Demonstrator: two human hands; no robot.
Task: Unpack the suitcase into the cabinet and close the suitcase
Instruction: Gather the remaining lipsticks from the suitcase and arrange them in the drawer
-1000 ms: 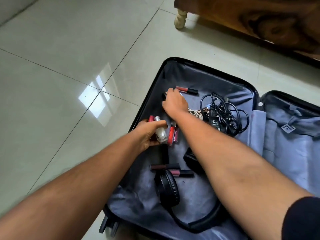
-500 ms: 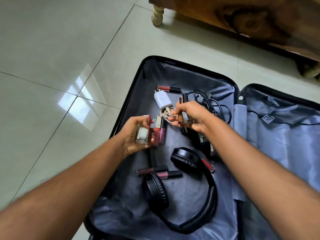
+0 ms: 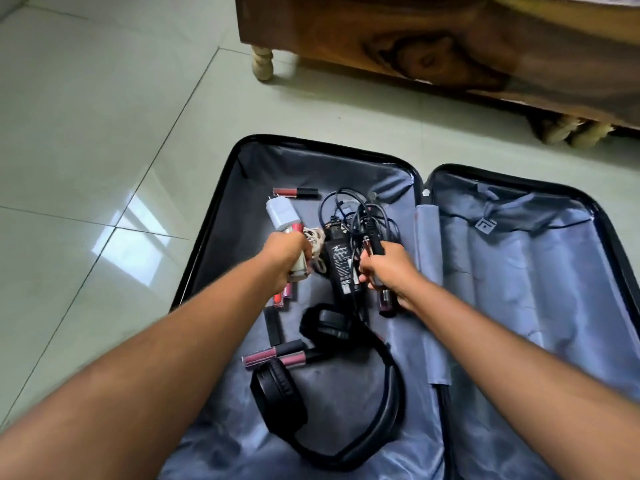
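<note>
**Both hands loaded over open suitcase**

Grip status: your left hand [image 3: 285, 258] clenches a small bottle [image 3: 298, 266] w/ lip-gloss tubes [image 3: 282, 296]; your right hand [image 3: 388, 271] clenches more gloss tubes [image 3: 385, 301]. Suitcase [image 3: 221, 209] lies open on the tiled floor [image 3: 86, 133]. Inside: headphones [image 3: 280, 393], black adapter [image 3: 341, 268] w/ tangled cable, white charger [image 3: 282, 214].

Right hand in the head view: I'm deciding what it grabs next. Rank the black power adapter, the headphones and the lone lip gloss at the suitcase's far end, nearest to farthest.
1. Black power adapter: just left of the right hand.
2. Headphones: below it, toward the person.
3. Lone lip gloss: far end, up and left.
</note>
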